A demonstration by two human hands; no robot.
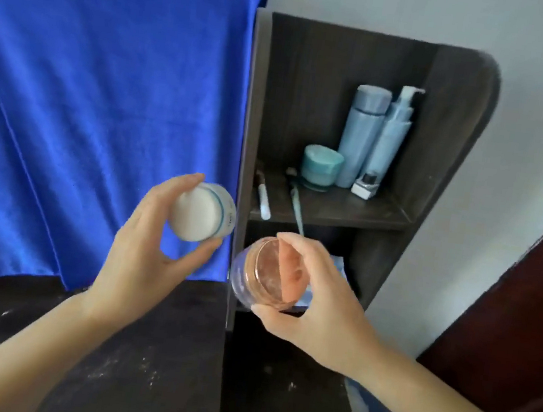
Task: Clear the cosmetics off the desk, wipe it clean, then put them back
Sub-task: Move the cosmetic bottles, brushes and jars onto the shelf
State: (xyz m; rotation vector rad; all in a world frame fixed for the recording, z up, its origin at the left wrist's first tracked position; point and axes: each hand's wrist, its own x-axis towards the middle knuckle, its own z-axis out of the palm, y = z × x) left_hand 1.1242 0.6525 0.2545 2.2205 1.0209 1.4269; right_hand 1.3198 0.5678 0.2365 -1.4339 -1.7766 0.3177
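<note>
While hands grip them, white jar (202,212) and pinkish jar (269,276) tilt.

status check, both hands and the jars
Left hand holds white round jar. Right hand holds clear pink-lidded jar. Dark wooden shelf ahead, unobstructed.

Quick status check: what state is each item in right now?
White jar: held in left hand, lid on.
Pink jar: held in right hand.
Teal jar: on shelf, closed.
Pump bottle: upright on shelf.
Desk: white specks.
</note>
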